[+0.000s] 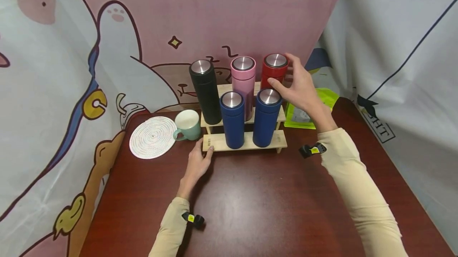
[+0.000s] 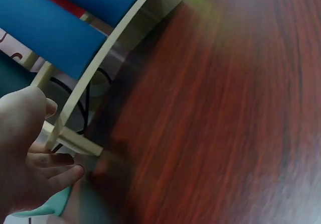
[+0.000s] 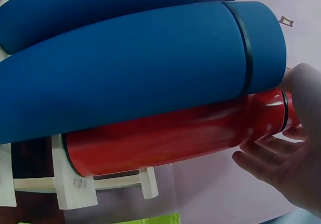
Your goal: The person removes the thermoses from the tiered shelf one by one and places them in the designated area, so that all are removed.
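Note:
A light wooden stepped rack [image 1: 218,142] holds several thermos bottles. On its lower step stand two blue thermos bottles, a left one [image 1: 233,123] and a right one [image 1: 265,121]. Behind them are a black thermos [image 1: 206,96], a pink thermos [image 1: 244,84] and a red thermos [image 1: 274,73], all upright. My left hand [image 1: 198,162] pinches the left end of the lower step, thumb on top and fingers beneath. My right hand [image 1: 300,88] curls round the upper part of the red thermos, thumb in front. The right blue thermos hides the red one's lower part in the head view.
Left of the rack, a mint-green mug [image 1: 189,125] sits beside a round white woven mat [image 1: 153,137]. A bright green bag [image 1: 323,100] lies behind my right wrist. Patterned cloth [image 1: 222,14] hangs behind and beside the dark red-brown table [image 1: 247,209].

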A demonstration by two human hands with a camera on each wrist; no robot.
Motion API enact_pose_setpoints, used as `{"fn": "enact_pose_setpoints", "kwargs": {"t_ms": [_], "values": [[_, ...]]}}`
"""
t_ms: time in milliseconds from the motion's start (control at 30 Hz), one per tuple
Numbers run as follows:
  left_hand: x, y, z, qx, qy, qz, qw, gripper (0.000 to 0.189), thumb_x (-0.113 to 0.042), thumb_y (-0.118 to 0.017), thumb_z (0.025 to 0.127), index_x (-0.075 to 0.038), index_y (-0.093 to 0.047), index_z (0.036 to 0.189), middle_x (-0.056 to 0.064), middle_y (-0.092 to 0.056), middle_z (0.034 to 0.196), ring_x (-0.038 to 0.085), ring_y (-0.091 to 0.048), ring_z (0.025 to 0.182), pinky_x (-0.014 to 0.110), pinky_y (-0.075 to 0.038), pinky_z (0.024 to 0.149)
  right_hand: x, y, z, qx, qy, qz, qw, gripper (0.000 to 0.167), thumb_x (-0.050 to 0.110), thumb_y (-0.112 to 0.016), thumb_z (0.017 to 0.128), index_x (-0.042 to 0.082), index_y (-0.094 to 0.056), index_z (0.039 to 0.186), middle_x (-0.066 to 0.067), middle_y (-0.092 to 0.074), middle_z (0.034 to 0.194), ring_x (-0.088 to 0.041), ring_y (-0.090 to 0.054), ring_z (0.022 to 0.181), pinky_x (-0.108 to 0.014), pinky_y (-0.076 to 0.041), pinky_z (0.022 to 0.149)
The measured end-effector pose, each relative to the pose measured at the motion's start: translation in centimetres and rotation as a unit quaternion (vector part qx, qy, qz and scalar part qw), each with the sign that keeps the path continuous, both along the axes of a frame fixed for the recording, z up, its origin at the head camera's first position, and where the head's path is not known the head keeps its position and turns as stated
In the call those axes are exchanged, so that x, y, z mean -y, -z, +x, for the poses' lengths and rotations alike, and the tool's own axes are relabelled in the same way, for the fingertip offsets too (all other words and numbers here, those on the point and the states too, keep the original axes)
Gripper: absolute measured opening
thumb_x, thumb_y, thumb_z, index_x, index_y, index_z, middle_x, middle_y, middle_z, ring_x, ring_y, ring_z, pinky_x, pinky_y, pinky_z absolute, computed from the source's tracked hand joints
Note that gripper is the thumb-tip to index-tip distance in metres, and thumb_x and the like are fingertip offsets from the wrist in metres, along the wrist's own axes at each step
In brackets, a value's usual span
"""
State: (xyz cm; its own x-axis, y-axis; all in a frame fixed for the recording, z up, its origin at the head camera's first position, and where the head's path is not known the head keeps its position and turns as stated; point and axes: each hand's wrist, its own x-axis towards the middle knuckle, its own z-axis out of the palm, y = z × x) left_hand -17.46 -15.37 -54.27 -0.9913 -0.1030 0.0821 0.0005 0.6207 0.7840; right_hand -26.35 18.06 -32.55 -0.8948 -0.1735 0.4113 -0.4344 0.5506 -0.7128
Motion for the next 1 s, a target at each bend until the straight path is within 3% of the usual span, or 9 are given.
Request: {"fn": "enact_pose_setpoints", "kwargs": {"t_ms": [267, 500, 667, 900, 1000], "values": [[-1.2, 0.7, -0.1, -0.023, -0.039, 0.031, 0.9985, 0.056, -0.029, -0.063, 0.100, -0.002, -0.046, 0.146, 0.024, -0.064, 0.133, 0.039, -0.057, 0.128, 0.052, -0.044, 0.107, 0.3, 0.4, -0.4, -0.019, 0.003, -0.001, 0.9998, 0.079, 0.031, -0.074, 0.091, 0.010, -0.029, 0.153, -0.021, -0.057, 0.137, -0.038, -0.067, 0.110, -0.054, -0.056, 0.092], [-1.8, 1.2, -0.4, -0.027, -0.058, 0.074, 0.9952, 0.053, -0.027, -0.063, 0.100, -0.004, -0.047, 0.145, 0.020, -0.062, 0.137, 0.035, -0.057, 0.129, 0.050, -0.043, 0.109, -0.1, 0.7, -0.1, -0.042, 0.022, -0.017, 0.9987, 0.078, 0.029, -0.077, 0.089, 0.011, -0.035, 0.152, -0.016, -0.061, 0.134, -0.032, -0.070, 0.102, -0.052, -0.057, 0.088], [-1.9, 1.2, -0.3, -0.026, -0.065, 0.097, 0.9929, 0.053, -0.025, -0.063, 0.100, -0.006, -0.046, 0.146, 0.019, -0.061, 0.139, 0.033, -0.055, 0.132, 0.049, -0.040, 0.112, -0.5, 0.9, 0.2, -0.059, 0.027, -0.035, 0.9973, 0.075, 0.025, -0.078, 0.089, 0.012, -0.037, 0.151, -0.016, -0.060, 0.134, -0.032, -0.069, 0.105, -0.049, -0.058, 0.089], [-2.0, 1.5, -0.2, -0.017, -0.067, 0.113, 0.9911, 0.053, -0.027, -0.061, 0.102, -0.009, -0.044, 0.149, 0.018, -0.058, 0.143, 0.031, -0.054, 0.133, 0.050, -0.045, 0.108, -1.4, 0.6, 0.6, -0.094, 0.047, -0.033, 0.9939, 0.073, 0.024, -0.079, 0.087, 0.011, -0.041, 0.148, -0.014, -0.063, 0.133, -0.026, -0.066, 0.110, -0.032, -0.059, 0.088], [-2.0, 1.6, -0.2, -0.018, -0.070, 0.123, 0.9898, 0.052, -0.026, -0.061, 0.102, -0.010, -0.044, 0.149, 0.018, -0.058, 0.143, 0.030, -0.055, 0.131, 0.051, -0.049, 0.103, -1.9, 0.2, 0.9, -0.104, 0.052, -0.033, 0.9927, 0.072, 0.023, -0.079, 0.087, 0.012, -0.042, 0.148, -0.012, -0.064, 0.132, -0.027, -0.067, 0.110, -0.037, -0.059, 0.088]]}}
